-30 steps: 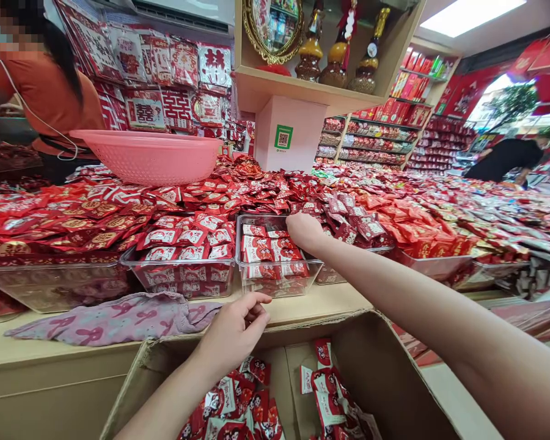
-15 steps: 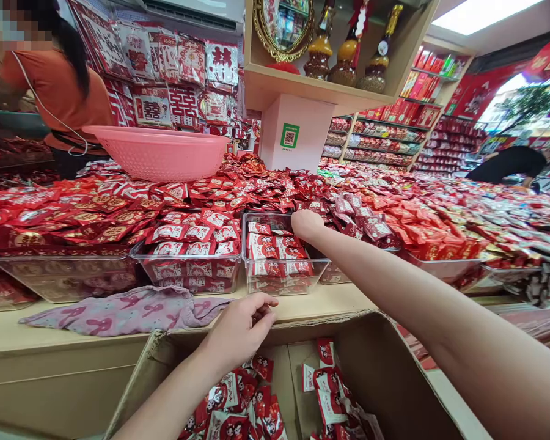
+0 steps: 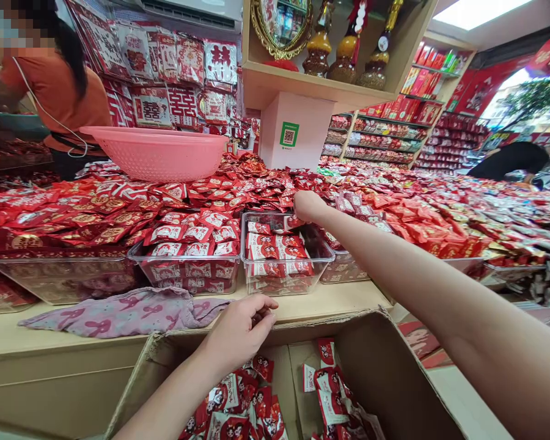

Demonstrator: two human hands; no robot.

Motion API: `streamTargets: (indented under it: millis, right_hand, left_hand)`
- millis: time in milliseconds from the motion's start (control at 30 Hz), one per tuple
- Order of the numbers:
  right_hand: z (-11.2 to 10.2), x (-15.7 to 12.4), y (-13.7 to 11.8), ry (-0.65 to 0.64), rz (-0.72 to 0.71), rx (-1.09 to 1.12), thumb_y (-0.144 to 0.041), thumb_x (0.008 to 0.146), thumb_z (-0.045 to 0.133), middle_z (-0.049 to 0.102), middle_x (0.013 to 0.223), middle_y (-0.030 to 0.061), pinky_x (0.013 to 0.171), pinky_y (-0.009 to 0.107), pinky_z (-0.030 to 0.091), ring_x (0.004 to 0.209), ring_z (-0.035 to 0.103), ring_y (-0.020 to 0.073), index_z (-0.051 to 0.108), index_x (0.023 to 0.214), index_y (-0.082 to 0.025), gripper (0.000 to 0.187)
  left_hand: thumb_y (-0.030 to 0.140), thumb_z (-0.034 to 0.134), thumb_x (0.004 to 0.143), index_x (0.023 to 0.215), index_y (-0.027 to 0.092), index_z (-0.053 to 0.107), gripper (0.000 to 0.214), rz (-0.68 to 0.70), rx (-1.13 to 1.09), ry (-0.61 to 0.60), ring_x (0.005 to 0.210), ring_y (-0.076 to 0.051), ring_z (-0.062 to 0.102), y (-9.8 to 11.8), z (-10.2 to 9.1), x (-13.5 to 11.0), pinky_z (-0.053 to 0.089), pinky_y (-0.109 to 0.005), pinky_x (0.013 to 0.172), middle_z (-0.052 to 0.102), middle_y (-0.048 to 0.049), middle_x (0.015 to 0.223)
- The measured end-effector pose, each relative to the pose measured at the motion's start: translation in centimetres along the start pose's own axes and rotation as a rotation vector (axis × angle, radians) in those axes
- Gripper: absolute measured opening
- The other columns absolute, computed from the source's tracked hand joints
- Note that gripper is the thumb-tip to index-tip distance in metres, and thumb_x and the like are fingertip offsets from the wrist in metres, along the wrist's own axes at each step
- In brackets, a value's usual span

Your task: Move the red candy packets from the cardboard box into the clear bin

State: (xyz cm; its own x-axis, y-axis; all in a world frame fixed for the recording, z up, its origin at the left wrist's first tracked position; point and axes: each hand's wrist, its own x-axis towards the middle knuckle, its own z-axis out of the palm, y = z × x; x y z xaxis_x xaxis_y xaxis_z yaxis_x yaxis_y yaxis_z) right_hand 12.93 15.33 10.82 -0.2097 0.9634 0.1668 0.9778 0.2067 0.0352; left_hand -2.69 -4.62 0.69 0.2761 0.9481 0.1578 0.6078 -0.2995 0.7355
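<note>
My right hand [image 3: 309,206] is over the back right corner of a clear plastic bin [image 3: 288,286], its fingers closed and turned away from me. A small red wrapped packet [image 3: 293,222] shows right under the fingertips. Inside the bin, red and white packets [image 3: 275,247] lie in rows, with a gap along the right side. My left hand [image 3: 244,327] hovers at the far rim of a cardboard box [image 3: 380,360], holding nothing, fingers loosely curled and thumb apart. Similar red and white packets [image 3: 229,397] lie loose in the box.
A second bin of packets [image 3: 186,269] stands to the left, behind a crumpled purple cloth [image 3: 137,310]. Farther back, a pink basket [image 3: 160,156] rests on heaped red packets, below a wooden display shelf [image 3: 316,85]. A person in orange [image 3: 68,91] stands back left; another bends far right.
My right hand has risen slightly and shifted a little right, uncovering a packet beneath its fingers and more of the bin's right side. The left hand has stayed in place.
</note>
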Motion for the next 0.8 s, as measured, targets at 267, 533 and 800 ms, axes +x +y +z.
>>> streamTargets:
  millis: [267,533,800]
  right_hand:
    - [2.9,2.0,-0.3,-0.058,0.099,0.074,-0.017,0.074,0.057,0.064,0.078,0.0122,0.067,0.026,0.047,0.076,0.061,0.0173,0.059,0.091,-0.005,0.021]
    - [5.3,2.3,-1.4,-0.052,0.08,0.054,-0.028,0.082,0.048,0.056,0.1,0.0097,0.077,0.036,0.045,0.089,0.055,0.017,0.053,0.1,-0.008,0.028]
    - [5.6,1.1,-1.2,-0.051,-0.016,0.015,-0.027,0.08,0.05,0.056,0.102,0.0149,0.078,0.034,0.043,0.093,0.054,0.0207,0.054,0.101,-0.007,0.029]
  left_hand:
    - [0.026,0.045,0.078,0.089,0.02,0.06,0.02,0.02,0.043,0.012,0.071,-0.015,0.058,0.1,0.0,-0.1,0.043,-0.024,0.064,0.065,-0.0012,0.078]
    - [0.025,0.045,0.077,0.088,0.021,0.061,0.02,0.037,0.066,0.016,0.069,-0.015,0.058,0.0,0.0,-0.2,0.043,-0.025,0.063,0.065,-0.0011,0.078]
    - [0.024,0.045,0.076,0.088,0.021,0.061,0.02,0.049,0.051,0.023,0.07,-0.016,0.058,0.1,0.0,-0.2,0.043,-0.025,0.065,0.066,-0.0012,0.077]
